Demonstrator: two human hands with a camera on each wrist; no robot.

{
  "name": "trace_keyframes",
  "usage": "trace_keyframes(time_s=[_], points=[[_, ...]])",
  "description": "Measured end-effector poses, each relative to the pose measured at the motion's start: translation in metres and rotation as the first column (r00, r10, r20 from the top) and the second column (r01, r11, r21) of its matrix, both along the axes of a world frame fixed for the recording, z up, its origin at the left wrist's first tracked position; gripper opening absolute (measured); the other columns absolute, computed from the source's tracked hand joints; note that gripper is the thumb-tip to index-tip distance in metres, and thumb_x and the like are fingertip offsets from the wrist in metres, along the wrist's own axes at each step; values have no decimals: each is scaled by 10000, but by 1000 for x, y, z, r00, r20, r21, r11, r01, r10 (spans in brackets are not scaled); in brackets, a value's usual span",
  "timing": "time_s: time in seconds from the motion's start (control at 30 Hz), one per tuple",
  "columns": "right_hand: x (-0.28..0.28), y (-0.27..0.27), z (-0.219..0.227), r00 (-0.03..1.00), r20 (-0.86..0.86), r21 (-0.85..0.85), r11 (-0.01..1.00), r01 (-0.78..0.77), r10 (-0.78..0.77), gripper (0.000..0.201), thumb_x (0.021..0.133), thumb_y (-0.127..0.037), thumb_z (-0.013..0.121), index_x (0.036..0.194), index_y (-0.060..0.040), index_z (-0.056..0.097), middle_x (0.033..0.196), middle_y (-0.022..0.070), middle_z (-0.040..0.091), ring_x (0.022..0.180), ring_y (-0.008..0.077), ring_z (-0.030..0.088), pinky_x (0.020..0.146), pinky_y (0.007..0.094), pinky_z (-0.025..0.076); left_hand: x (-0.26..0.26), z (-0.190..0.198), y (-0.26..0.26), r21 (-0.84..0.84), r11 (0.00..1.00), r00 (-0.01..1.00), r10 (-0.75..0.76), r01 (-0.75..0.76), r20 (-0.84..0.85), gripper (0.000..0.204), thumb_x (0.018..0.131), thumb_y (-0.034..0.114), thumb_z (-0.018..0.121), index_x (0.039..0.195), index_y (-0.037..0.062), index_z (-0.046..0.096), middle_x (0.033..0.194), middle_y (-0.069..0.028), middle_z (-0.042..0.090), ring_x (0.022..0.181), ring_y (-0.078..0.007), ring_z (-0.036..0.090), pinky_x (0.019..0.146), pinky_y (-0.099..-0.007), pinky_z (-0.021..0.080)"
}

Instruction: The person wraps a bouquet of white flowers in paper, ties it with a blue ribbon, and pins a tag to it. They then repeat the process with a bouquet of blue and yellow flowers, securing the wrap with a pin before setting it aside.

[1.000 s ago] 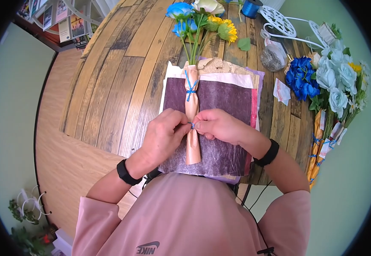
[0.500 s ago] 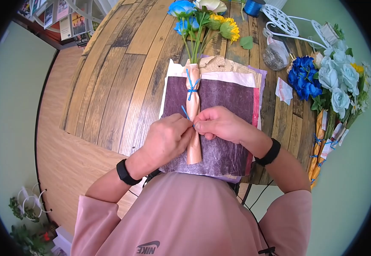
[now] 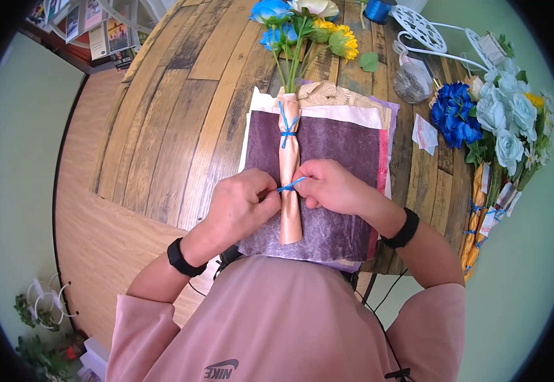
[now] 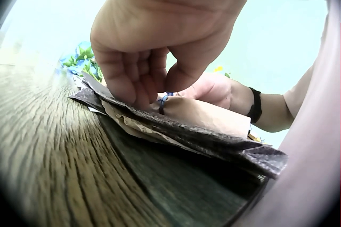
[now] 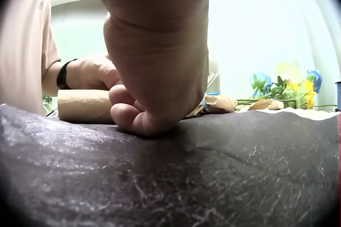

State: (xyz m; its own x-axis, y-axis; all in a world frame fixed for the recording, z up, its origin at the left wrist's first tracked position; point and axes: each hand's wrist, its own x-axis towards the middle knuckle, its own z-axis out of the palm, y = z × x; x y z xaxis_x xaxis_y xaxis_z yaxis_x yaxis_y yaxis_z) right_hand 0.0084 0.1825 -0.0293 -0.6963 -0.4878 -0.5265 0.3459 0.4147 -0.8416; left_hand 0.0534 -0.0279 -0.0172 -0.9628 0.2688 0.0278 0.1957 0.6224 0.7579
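A bouquet's stems are wrapped in a tan paper sleeve (image 3: 291, 226), lying lengthwise in front of the person. Across its lower half runs a thin blue ribbon (image 3: 287, 188), with one end up toward the right fingers. My left hand (image 3: 238, 200) pinches the ribbon at the sleeve's left side. On the other side my right hand (image 3: 333, 186) pinches it between thumb and forefinger. A second blue ribbon is tied higher up, under the blue roses (image 3: 270, 11) and yellow flowers (image 3: 342, 44). In the left wrist view, the blue knot (image 4: 164, 99) shows beside the left fingertips.
Beneath the sleeve lies a stack of dark purple wrapping sheets (image 3: 340, 223) on the wooden table (image 3: 162, 127). Finished bouquets (image 3: 503, 121) lie at right. A ribbon spool (image 3: 377, 10), a white metal stand (image 3: 420, 28) and a paper scrap (image 3: 424, 135) stand or lie further back.
My hands were close together over the knot; the left has drawn slightly left. The ribbon now shows between them, its loose end slanting right instead of up at the left.
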Motion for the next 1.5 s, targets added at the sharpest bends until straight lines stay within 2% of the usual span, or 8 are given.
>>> trace_keyframes(time_s=[0.37, 0.47, 0.57, 0.87, 1.0, 1.07, 1.27, 1.5], points=[[2, 5, 6, 942, -298, 302, 952, -58, 152, 196, 919, -133, 565, 935, 52, 628, 779, 203, 666, 671, 257, 688, 640, 390, 537, -2, 2, -1, -140, 987, 997, -75, 74, 0, 116, 741, 107, 689, 793, 4, 673, 762, -160, 645, 713, -324, 659, 637, -394, 519], [4, 7, -3, 791, -575, 313, 949, -25, 210, 201, 921, -136, 574, 956, 52, 635, 778, 183, 668, 699, 225, 689, 641, 369, 534, -8, 0, -7, -123, 986, 993, -116, 114, -6, 206, 802, 141, 690, 946, -6, 682, 835, -160, 667, 731, -286, 670, 648, -366, 527], [4, 8, 14, 999, -31, 68, 997, -29, 32, 311, 954, -148, 577, 1209, 30, 580, 849, 36, 648, 718, 106, 633, 618, 256, 498, -22, -2, -9, 139, 990, 988, 13, -35, 153, 407, 874, 197, 675, 1191, -44, 595, 947, -157, 680, 760, -229, 669, 665, -326, 537], [17, 9, 6, 997, -10, -108, 991, -76, 76, 457, 940, -60, 580, 1365, 16, 432, 989, 62, 622, 855, 102, 593, 738, 253, 505, -78, 4, 25, 244, 952, 820, 10, -182, 572, 523, 860, 263, 700, 1259, -34, 537, 931, -80, 645, 744, -126, 616, 591, -266, 502], [24, 12, 8, 992, -12, -323, 939, 117, -127, 456, 890, -59, 634, 1297, 66, 469, 976, 82, 619, 812, 117, 594, 694, 272, 504, -83, -17, 30, 610, 667, 768, -87, -428, 634, 290, 837, 89, 584, 1117, 47, 519, 891, -85, 579, 715, -186, 619, 564, -319, 518], [23, 15, 12, 987, -56, -304, 944, 129, -153, 455, 897, -68, 629, 1305, 51, 467, 1008, 90, 607, 838, 122, 597, 707, 270, 505, -76, 8, 33, 605, 551, 652, -139, -574, 745, 282, 847, 52, 543, 1117, 74, 464, 925, -97, 560, 742, -220, 644, 596, -365, 566], [27, 31, 15, 941, -285, -156, 978, 140, -181, 341, 863, -113, 636, 1159, 51, 592, 1028, 163, 672, 945, 232, 659, 808, 347, 521, -69, 11, 29, 679, 485, 670, -226, -552, 707, 258, 850, 30, 465, 1095, 101, 426, 867, -88, 552, 692, -231, 648, 540, -360, 572], [31, 93, 43, 760, -649, 211, 970, 122, 46, 225, 868, -145, 625, 1037, 1, 654, 1010, 167, 639, 947, 313, 633, 838, 379, 505, -43, 23, 39, 751, 454, 852, 35, -479, 522, 343, 831, 30, 444, 1164, 108, 413, 858, -75, 519, 681, -171, 597, 577, -314, 545]])
